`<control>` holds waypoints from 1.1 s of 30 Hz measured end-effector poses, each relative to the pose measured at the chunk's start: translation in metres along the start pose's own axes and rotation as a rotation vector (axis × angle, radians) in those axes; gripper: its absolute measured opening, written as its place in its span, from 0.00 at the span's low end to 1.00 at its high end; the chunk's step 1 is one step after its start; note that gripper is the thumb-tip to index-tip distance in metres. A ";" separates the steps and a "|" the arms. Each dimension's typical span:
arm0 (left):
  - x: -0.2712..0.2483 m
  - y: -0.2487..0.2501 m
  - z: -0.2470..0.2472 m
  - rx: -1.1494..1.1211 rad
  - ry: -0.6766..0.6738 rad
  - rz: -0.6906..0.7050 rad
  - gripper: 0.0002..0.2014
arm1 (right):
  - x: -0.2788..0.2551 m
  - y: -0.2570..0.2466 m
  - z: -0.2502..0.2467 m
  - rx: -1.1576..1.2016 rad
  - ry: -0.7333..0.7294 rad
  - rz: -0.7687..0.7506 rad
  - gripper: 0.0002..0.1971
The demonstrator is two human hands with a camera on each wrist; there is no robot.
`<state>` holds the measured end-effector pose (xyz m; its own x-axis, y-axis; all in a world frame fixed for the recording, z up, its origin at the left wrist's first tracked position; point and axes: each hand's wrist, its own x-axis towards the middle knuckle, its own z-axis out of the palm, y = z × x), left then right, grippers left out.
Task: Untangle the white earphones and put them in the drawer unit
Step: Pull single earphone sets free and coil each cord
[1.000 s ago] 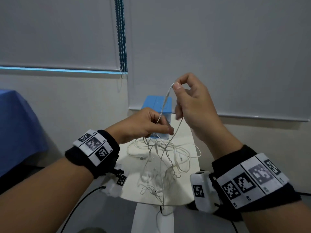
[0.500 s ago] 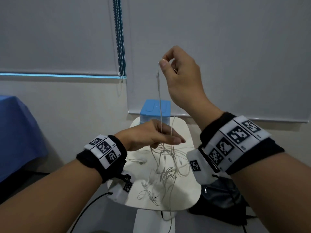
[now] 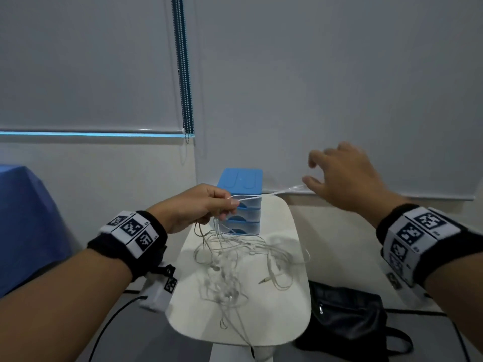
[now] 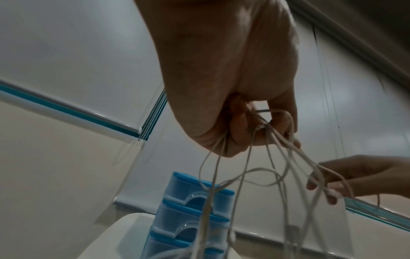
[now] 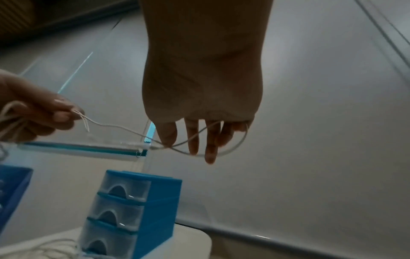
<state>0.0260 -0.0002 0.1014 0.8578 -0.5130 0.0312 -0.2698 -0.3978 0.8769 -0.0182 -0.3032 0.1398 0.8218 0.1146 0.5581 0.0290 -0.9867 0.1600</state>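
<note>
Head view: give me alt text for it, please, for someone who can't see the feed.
The left hand grips a bunch of thin white earphone cables above a small white table, one strand running across to the open right hand. The tangle's remainder lies on the table before a blue plastic three-drawer unit, drawers closed.

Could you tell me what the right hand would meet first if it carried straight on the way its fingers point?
Probably the roller blind: the right hand points away toward it, a loose earphone cable draped over its fingers. Depth is unclear.
</note>
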 end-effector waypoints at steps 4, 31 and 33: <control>0.003 0.011 0.002 -0.018 -0.002 0.016 0.10 | -0.016 -0.001 0.020 0.067 -0.324 0.166 0.20; 0.009 -0.008 0.009 0.043 -0.037 0.068 0.07 | -0.018 -0.058 -0.009 1.382 -0.386 0.371 0.06; 0.010 -0.015 0.010 0.043 -0.038 0.072 0.07 | -0.021 -0.047 -0.020 1.633 -0.414 0.442 0.07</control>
<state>0.0345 -0.0071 0.0838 0.8184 -0.5697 0.0748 -0.3498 -0.3909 0.8514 -0.0478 -0.2571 0.1368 0.9969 0.0502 0.0599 0.0626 -0.0549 -0.9965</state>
